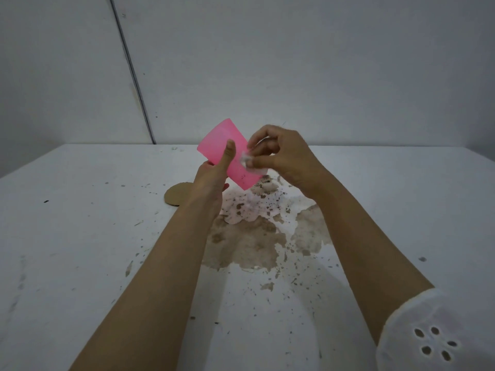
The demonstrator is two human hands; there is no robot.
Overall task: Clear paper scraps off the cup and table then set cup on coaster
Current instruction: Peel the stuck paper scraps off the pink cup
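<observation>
- Far L: surface (80,236) is white, flecked w/ small dark specks.
- Coaster (172,195): brown disc, flat on surface, part hidden behind L wrist. Nothing visible on it, so cup not yet set.
- Left grip (211,180): grasping the cup. Thumb runs up the near wall, fingers wrap the far side.
- Cup (222,140): pink, held in air above surface, above and just R of coaster. Tilted, one end up-left, other down-right. Can't tell which end is the mouth. A few dark specks on lower wall.
- Paper scrap (246,159): small white wad against cup wall, pinched btw thumb & fingertips of right grip (284,156), which is clenched on it.
- Step in hand, prob: pulling scrap off cup.
- Under & R of cup: pale blotchy piece (241,210) on surface. May be soggy paper, can't tell.
- Brown patches (246,245) nearer the person look like stain or worn coating rather than scraps; not sure.
- Far R: white sleeve (434,333) w/ eyelet holes.
- Progress, my read: early-to-mid.
  - Underway: cup scrap in R grip.
  - Left: rid the scrap, check cup for more bits, clear anything loose off surface, then set cup on coaster.
</observation>
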